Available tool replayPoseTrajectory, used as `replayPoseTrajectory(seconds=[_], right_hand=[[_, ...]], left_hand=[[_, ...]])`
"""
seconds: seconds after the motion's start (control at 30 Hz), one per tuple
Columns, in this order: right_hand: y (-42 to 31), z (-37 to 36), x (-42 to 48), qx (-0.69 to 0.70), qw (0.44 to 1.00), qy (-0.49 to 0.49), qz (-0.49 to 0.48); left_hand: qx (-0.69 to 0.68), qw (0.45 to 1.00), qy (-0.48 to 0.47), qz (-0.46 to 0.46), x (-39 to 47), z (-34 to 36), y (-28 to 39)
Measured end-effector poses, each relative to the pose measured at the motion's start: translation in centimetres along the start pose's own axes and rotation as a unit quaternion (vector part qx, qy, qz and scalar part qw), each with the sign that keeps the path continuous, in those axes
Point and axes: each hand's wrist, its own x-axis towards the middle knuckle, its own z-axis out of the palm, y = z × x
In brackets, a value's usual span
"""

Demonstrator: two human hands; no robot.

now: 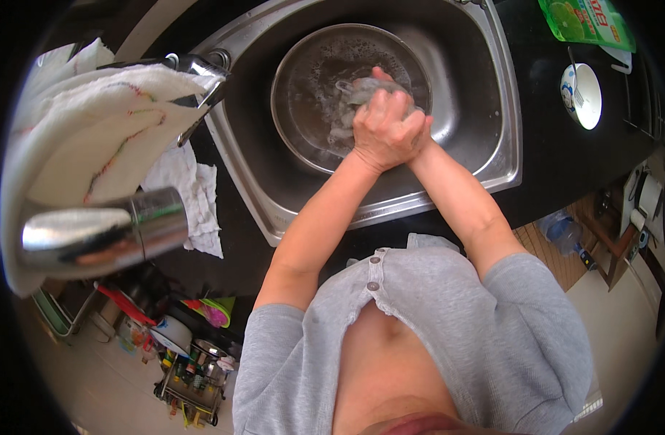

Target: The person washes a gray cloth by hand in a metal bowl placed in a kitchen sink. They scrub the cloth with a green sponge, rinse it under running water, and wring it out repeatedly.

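Note:
A round metal basin [280, 109] of cloudy, bubbly water stands inside a stainless steel sink [473, 81]. Over the basin's near right part, my left hand [385, 130] lies on top, fingers curled tightly. My right hand [422, 130] is pressed against it from beneath and is largely covered. A wet, whitish bundle, apparently cloth [359, 91], is squeezed between both hands. Its loose folds trail into the water to the left. Fingertips show past the bundle's far side; the exact grip of each hand is partly hidden.
At left, a white cloth with coloured stitching [131, 136] drapes near the chrome faucet [218, 70]. A shiny metal cylinder [104, 231] looms close. A crumpled white cloth [193, 206] lies on the black counter. At right are a bowl with a fork [589, 103] and a green detergent bottle [588, 24].

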Motion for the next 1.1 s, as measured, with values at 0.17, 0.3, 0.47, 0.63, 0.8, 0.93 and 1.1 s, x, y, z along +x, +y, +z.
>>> replayPoseTrajectory(seconds=[0.17, 0.3, 0.47, 0.63, 0.8, 0.93, 1.1], right_hand=[[1.4, -0.4, 1.0, -0.184, 0.947, 0.221, -0.145], [3.9, 1.9, 0.4, -0.345, 0.806, 0.432, -0.211], [4.3, 4.3, -1.3, -0.418, 0.815, 0.357, -0.184], [2.0, 10.3, -4.0, -0.566, 0.766, 0.225, -0.207], [4.0, 8.5, -5.0, -0.703, 0.667, 0.206, -0.136], [5.5, 2.7, -5.2, -0.792, 0.558, 0.245, -0.047], [9.5, -1.0, -2.0, -0.878, 0.415, 0.238, 0.037]], left_hand=[[-0.04, 0.995, 0.011, -0.09, 0.3, -0.4, -1.3], [-0.033, 0.987, 0.028, -0.153, -0.6, -1.0, -2.9], [-0.034, 0.926, -0.04, -0.373, -4.3, -3.1, -6.6], [-0.145, 0.913, 0.025, -0.381, -10.1, -6.5, -9.9], [-0.015, 0.869, -0.063, -0.491, -13.9, -6.7, -10.3], [-0.085, 0.768, -0.116, -0.625, -14.8, -5.3, -11.9], [-0.067, 0.771, -0.097, -0.626, -13.8, -5.5, -11.2]])
